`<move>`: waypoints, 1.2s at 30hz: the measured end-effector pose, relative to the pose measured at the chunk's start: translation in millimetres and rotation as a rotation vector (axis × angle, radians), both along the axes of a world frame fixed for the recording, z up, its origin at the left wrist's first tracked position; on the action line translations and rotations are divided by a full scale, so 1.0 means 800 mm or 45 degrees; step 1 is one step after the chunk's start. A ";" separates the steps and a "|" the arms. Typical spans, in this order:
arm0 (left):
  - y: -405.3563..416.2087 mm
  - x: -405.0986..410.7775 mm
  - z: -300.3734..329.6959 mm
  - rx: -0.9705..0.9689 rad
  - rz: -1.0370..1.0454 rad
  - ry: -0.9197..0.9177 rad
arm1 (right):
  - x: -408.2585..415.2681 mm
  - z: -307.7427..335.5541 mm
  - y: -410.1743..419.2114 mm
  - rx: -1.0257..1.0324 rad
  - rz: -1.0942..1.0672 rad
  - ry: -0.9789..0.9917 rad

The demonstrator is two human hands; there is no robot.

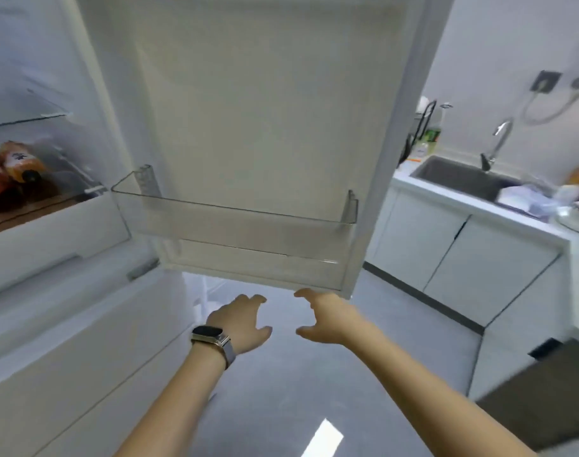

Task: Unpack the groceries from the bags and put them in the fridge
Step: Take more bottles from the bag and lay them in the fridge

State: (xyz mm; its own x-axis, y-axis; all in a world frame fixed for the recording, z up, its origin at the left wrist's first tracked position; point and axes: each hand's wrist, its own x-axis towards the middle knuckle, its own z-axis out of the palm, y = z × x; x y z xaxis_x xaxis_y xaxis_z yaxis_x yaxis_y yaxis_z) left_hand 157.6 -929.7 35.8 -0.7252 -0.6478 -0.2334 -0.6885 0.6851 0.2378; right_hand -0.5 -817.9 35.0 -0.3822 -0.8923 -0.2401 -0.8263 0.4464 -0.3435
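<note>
At the far left the open fridge (50, 133) is seen, its compartment lit. On a lower shelf there, orange and red packaged groceries (12, 168) are laid against the left edge of the view; what they are exactly cannot be told through the blur. A glass shelf (24, 118) is set above them. Below the compartment, white drawer fronts (60, 311) are seen.

In the middle, the fridge door (265, 127) is swung wide open, its inner face turned to the camera. A clear door bin (235, 225) is fixed across its lower part, and nothing is seen inside it.

Just under the bottom edge of the door, both arms are stretched forward over the grey floor (281, 390). The left hand (240, 321) is held with fingers spread and loosely bent, gripping nothing; a dark watch (210, 339) is worn on its wrist. The right hand (324, 319) is held just beside it, apart from it, fingers likewise relaxed and parted, nothing being held. Its fingertips (301, 293) are seen at the door's lower edge; whether contact is made cannot be told.

To the right, a white surface (528, 219) is carried on white cabinets (462, 255). A sink (459, 176) is sunk into it, with a curved tap (499, 140) behind. Bottles (429, 136) are stood at its left end. At the far right edge, a crumpled bag (525, 197) and a plate (578, 216) are laid on the surface, blurred.
</note>
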 end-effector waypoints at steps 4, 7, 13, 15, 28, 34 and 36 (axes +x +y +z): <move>0.070 -0.094 0.005 0.100 -0.382 0.074 | -0.068 0.001 0.105 0.062 -0.312 0.064; 0.121 -0.158 0.007 0.060 -0.629 0.110 | -0.105 -0.005 0.179 0.057 -0.570 0.109; 0.202 -0.272 0.005 -0.014 -0.984 0.143 | -0.140 -0.013 0.321 0.115 -1.083 0.182; 0.230 -0.301 0.005 -0.007 -1.108 0.129 | -0.142 -0.015 0.365 0.116 -1.266 0.185; 0.462 -0.390 -0.013 0.045 -1.946 0.062 | -0.058 -0.018 0.577 0.099 -2.213 0.175; 0.573 -0.372 -0.017 0.121 -2.247 0.068 | 0.016 -0.021 0.658 0.120 -2.517 0.183; 0.610 -0.361 -0.023 0.132 -2.326 0.053 | 0.042 -0.025 0.685 0.107 -2.602 0.173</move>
State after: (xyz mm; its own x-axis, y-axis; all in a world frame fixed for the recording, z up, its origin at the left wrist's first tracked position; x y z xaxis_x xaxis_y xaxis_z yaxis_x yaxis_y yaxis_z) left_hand -131.6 -441.7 17.6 -0.4313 0.8837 -0.1819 0.8243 0.4680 0.3187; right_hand 33.0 -269.7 15.0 -0.6177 0.7740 -0.1392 0.7758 0.5707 -0.2692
